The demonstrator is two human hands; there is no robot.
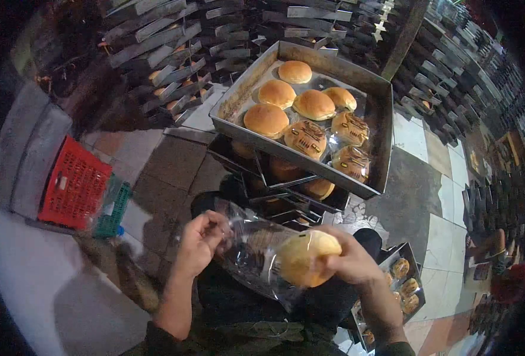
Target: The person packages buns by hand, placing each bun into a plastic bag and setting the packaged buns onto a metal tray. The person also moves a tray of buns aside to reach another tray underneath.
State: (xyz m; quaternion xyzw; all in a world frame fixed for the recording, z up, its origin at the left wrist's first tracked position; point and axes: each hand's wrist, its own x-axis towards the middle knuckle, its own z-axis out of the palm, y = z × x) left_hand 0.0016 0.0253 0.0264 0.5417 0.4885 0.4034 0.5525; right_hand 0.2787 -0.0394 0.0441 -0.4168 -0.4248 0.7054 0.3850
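My right hand [348, 258] is wrapped round a pale golden bun [310, 258], with clear plastic over its left part. The clear plastic bag [247, 249] stretches leftward from the bun across my lap. At its upper left edge, my left hand [206, 237] pinches the film between thumb and fingers. Ahead, a metal tray [387, 136] holds several bare buns [266, 120] and a few wrapped buns with dark print [306, 140].
More trays with buns are stacked beneath the top one. Lower right is another tray [414, 252] of wrapped buns. Red [75, 184] and green baskets [117, 210] stand at left. A person's arm [488, 246] shows at far right.
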